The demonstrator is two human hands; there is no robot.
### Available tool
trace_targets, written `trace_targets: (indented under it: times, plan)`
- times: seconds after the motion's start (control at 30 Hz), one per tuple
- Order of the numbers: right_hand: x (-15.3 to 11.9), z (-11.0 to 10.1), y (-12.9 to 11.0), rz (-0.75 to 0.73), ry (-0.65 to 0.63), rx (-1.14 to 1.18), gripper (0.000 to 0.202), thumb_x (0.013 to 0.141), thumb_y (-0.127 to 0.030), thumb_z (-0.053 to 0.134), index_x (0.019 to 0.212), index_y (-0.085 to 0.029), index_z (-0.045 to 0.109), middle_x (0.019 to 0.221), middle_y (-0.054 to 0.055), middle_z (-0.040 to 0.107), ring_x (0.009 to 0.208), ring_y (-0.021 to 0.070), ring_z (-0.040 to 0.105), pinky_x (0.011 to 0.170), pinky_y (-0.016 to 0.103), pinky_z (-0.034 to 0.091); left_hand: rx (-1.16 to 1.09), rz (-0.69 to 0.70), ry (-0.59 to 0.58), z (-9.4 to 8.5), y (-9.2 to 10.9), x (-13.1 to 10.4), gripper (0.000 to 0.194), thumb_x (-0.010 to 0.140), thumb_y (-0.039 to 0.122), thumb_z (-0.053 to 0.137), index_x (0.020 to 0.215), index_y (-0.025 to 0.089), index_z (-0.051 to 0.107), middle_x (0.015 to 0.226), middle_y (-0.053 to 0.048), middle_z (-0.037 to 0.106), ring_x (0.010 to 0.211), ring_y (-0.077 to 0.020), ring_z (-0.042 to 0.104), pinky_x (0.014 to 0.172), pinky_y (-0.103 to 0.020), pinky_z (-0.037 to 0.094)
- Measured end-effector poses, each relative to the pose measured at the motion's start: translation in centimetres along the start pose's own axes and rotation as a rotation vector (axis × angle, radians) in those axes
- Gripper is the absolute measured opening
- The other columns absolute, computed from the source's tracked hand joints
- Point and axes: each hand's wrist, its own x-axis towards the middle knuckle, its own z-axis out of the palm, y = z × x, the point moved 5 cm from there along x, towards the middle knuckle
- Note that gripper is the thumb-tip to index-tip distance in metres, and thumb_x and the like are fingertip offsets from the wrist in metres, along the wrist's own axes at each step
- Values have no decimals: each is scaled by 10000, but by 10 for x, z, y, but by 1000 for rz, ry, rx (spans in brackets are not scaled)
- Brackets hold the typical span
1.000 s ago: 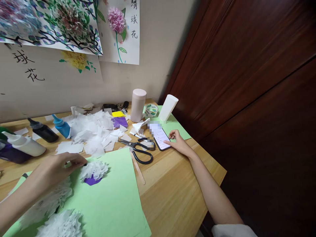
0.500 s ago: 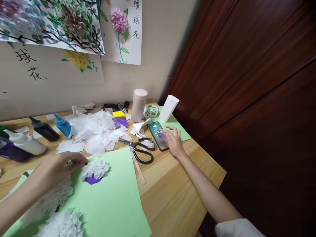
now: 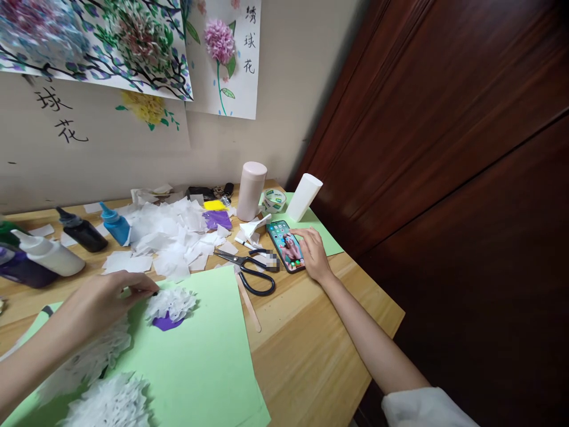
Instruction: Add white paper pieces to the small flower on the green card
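My right hand (image 3: 313, 254) rests at the right side of a smartphone (image 3: 284, 244), fingers reaching over its lit screen of app icons; it holds nothing. My left hand (image 3: 118, 296) is closed in a pinch beside a white crinkled tissue-paper flower (image 3: 175, 303). A tiny dark thing shows at its fingertips, too small to name. Under that flower lies a purple piece (image 3: 168, 322), on the green paper sheet (image 3: 200, 356). Another white paper flower (image 3: 111, 403) sits lower on the sheet, and one more is partly hidden behind my left forearm.
Black-handled scissors (image 3: 249, 270) and a wooden stick (image 3: 249, 302) lie left of the phone. White paper scraps (image 3: 169, 231) are heaped further back. Bottles (image 3: 82, 230) stand or lie at left. A pink cup (image 3: 251, 193), a tape roll (image 3: 273, 200) and a white tube (image 3: 304, 197) stand behind.
The phone screen has switched from a blurred view with a few icons to a full page of icons over a picture. My right fingers have shifted slightly; my left hand stays put.
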Motion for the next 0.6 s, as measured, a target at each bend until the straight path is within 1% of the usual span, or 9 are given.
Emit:
trace_targets:
  times: [0.07, 0.13, 0.27, 0.37, 0.43, 0.53, 0.6]
  plan:
    - [9, 7, -1, -7, -40, 18, 282, 921, -265, 302, 1112, -229, 507, 1077, 44, 628, 1060, 208, 518, 1091, 460, 192, 6, 16, 28, 2, -2, 0, 330, 670, 506, 457, 808, 305, 678, 872, 22, 713, 802, -203, 628, 698, -261, 454]
    - [17, 13, -2, -7, -59, 14, 246, 917, -262, 310, 1089, -222, 481, 1065, 57, 627, 1078, 214, 511, 1097, 468, 176, 5, 40, 55, 4, -4, 0, 321, 685, 494, 452, 802, 298, 678, 859, 17, 714, 788, -200, 626, 693, -259, 451]
    - [24, 18, -2, -1, -70, -34, 218, 916, -255, 306, 1024, -207, 490, 1065, 79, 604, 1117, 216, 485, 1101, 467, 171, 2, 51, 72, 6, -6, 0, 293, 700, 464, 458, 802, 296, 676, 853, 18, 713, 775, -194, 622, 685, -258, 447]
    - [24, 19, 0, 6, -97, -44, 223, 923, -253, 293, 1008, -212, 495, 1048, 64, 610, 1117, 210, 484, 1104, 468, 161, -3, 57, 75, 5, -5, 0, 293, 700, 468, 463, 801, 295, 676, 849, 14, 712, 771, -194, 622, 693, -263, 449]
    - [24, 18, 0, 6, -102, -38, 229, 927, -251, 283, 1003, -218, 497, 1035, 56, 616, 1103, 210, 492, 1095, 468, 176, -7, 60, 76, 4, -4, 0, 300, 700, 473, 461, 803, 291, 677, 850, 7, 712, 771, -197, 621, 694, -266, 450]
    - [24, 11, 2, 18, -42, -28, 240, 928, -232, 272, 996, -219, 503, 1023, 55, 621, 1083, 208, 502, 1077, 448, 210, -11, 54, 73, 4, -3, 0, 307, 696, 471, 463, 799, 281, 681, 854, -5, 715, 760, -201, 619, 680, -269, 449]
    - [23, 3, 4, 48, -2, -19, 241, 922, -215, 282, 984, -220, 515, 1007, 53, 631, 1049, 211, 516, 1030, 427, 278, -14, 55, 66, 4, -2, 0, 312, 702, 472, 462, 803, 276, 682, 866, -11, 717, 766, -203, 620, 688, -273, 450]
